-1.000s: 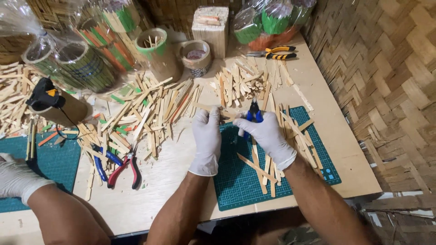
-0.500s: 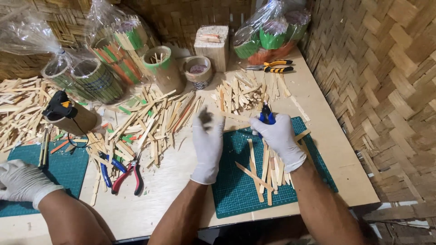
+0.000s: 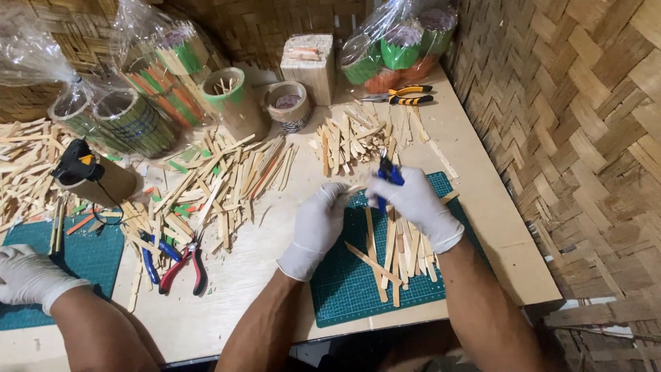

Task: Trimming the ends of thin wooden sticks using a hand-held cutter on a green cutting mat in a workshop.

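My right hand (image 3: 418,205), in a white glove, grips blue-handled cutting pliers (image 3: 387,178) over the far edge of a green cutting mat (image 3: 344,289). My left hand (image 3: 318,224), also gloved, pinches the end of a thin wooden stick (image 3: 357,187) held up to the pliers' jaws. Several cut wooden sticks (image 3: 396,251) lie in a loose bundle on the mat just below both hands.
Piles of wooden sticks (image 3: 227,179) cover the table's middle and left. Red pliers (image 3: 184,265) lie near the front. Yellow-handled pliers (image 3: 407,95), a tape roll (image 3: 288,105), wrapped stick cups (image 3: 148,103) and a wooden block (image 3: 308,62) stand at the back. Another person's gloved hand (image 3: 27,279) rests left. A woven wall is on the right.
My hands have come closer together near the mat's top edge, with the left hand now pinching a stick at the pliers. The view has shifted slightly.
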